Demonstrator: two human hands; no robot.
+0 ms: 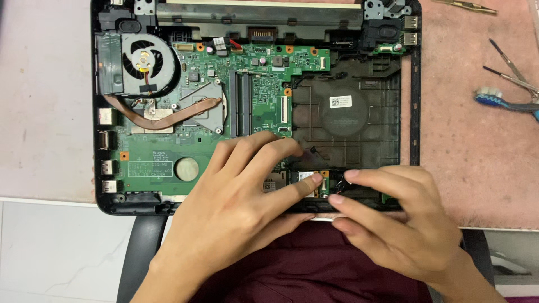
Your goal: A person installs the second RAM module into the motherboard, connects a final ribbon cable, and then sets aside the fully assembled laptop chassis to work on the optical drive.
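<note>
Head view: opened laptop base (414, 112) lies on a pink mat (477, 157), green motherboard (168, 157) exposed, so both hands work at its near edge. Left hand (236, 196) rests flat, fingers spread, thumb steadying the small wireless card (307, 178). Right hand (398, 219) pinches thin black wires (338, 184) just right of the card; tweezers (511, 70) and toothbrush (502, 102) lie far right.

Left hand (236, 191) flat, fingers spread; right hand (393, 216) pinching
</note>
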